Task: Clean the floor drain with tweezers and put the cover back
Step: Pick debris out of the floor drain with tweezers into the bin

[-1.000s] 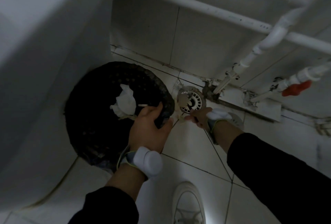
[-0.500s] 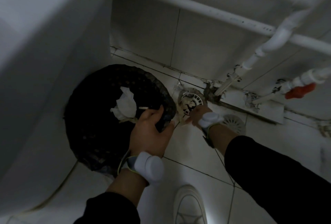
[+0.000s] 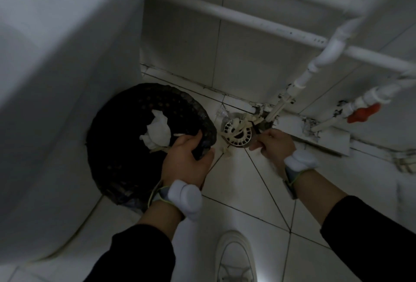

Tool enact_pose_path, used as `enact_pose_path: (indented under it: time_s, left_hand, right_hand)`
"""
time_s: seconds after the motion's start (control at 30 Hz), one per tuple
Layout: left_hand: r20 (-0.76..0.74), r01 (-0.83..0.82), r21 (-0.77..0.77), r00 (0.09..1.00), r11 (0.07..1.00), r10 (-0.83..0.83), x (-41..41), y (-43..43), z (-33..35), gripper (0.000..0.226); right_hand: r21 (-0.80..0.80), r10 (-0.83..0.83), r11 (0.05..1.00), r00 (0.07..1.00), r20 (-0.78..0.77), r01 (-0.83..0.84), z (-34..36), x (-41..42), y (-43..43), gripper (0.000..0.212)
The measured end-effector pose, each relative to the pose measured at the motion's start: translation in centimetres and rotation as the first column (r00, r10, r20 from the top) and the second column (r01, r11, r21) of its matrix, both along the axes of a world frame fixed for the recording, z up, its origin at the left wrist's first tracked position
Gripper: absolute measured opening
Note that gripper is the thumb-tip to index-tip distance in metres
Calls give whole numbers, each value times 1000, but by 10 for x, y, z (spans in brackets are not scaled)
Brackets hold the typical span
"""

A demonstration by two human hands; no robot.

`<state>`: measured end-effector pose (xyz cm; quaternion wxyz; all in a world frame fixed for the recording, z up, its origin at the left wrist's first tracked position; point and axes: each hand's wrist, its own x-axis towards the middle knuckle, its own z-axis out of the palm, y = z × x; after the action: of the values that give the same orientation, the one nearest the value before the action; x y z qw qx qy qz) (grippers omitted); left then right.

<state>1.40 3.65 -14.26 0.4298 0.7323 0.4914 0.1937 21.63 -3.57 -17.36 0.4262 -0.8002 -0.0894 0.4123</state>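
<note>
The round floor drain (image 3: 238,135) sits at the foot of the tiled wall, its white slotted strainer showing, with pale strips of debris (image 3: 239,124) lying across it. One more scrap (image 3: 226,150) lies on the tile just in front. My right hand (image 3: 272,144) is closed just right of the drain, holding dark tweezers (image 3: 256,129) whose tips point at the drain's right edge. My left hand (image 3: 187,158) grips the near rim of a black mesh waste basket (image 3: 126,146) left of the drain. White crumpled tissue (image 3: 157,132) lies inside the basket.
A large white fixture (image 3: 56,79) fills the left side, close against the basket. White pipes (image 3: 265,25) run along the wall, with a red valve handle (image 3: 363,112) at the right. My white shoe (image 3: 236,257) stands on the tiles below the hands.
My right hand has pulled back to the right, off the drain, so the strainer and the pale debris on it now show. My left hand stays on the basket rim.
</note>
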Motion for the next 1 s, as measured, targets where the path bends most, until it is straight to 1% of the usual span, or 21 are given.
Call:
enact_pose_path:
  time_s: [0.1,0.23,0.4,0.47,0.53,0.57,0.6,0.63,0.67,0.7,0.73,0.77,0.8,0.83,0.87,0.93,1.0]
  left_hand:
    - [7,0,-18,1000,1000,0,0,-1,0,49]
    - [-6,5,-32,1000,999,-5,0,-1,2,49]
    - [-16,17,-51,1000,999,-18,0,-1,5,50]
    - [-12,36,-58,999,998,-37,0,-1,8,49]
    - [-28,53,-54,998,997,-55,0,0,11,45]
    - [-41,54,-48,998,997,-56,0,0,12,40]
    - [-45,47,-45,998,998,-49,0,0,14,32]
    - [-51,38,-44,998,998,-40,1,0,16,24]
    - [-78,36,-39,996,999,-39,1,1,16,15]
    - [-107,43,-32,993,999,-47,1,1,16,9]
    - [-114,49,-27,992,998,-52,0,2,16,8]
    - [-90,48,-34,995,998,-51,0,2,14,7]
    - [-59,50,-45,997,998,-52,-1,2,13,7]
    - [-32,51,-54,998,997,-53,-1,1,11,15]
    - [-18,50,-61,999,997,-51,-2,1,10,27]
    - [-5,33,-70,999,997,-33,-2,1,8,45]
    - [-6,18,-57,1000,998,-18,-1,1,5,49]
  right_hand:
    - [133,-36,990,999,-16,38,28,-7,-5,8]
    - [271,3,963,999,-34,7,68,-14,-4,19]
    - [386,152,912,988,-7,-137,111,-33,11,13]
    - [430,222,882,975,-16,-194,121,-47,21,13]
    - [441,313,857,949,-37,-265,125,-65,33,10]
    - [414,361,853,932,-31,-317,123,-75,40,12]
    - [350,409,854,912,6,-385,120,-84,46,14]
    - [238,471,846,878,85,-477,115,-92,51,15]
    - [92,550,815,813,193,-573,110,-98,56,14]
    - [-42,621,768,728,291,-639,105,-100,58,13]
    - [-118,656,737,665,357,-665,101,-100,60,12]
    - [-130,663,727,642,384,-674,99,-97,60,11]
    - [-114,659,728,644,390,-676,99,-92,60,12]
    - [-95,644,739,657,392,-667,101,-86,58,14]
    - [-65,608,767,691,392,-638,102,-78,56,16]
    - [39,469,856,806,361,-515,98,-56,51,16]
    - [119,272,943,924,270,-312,84,-30,43,15]
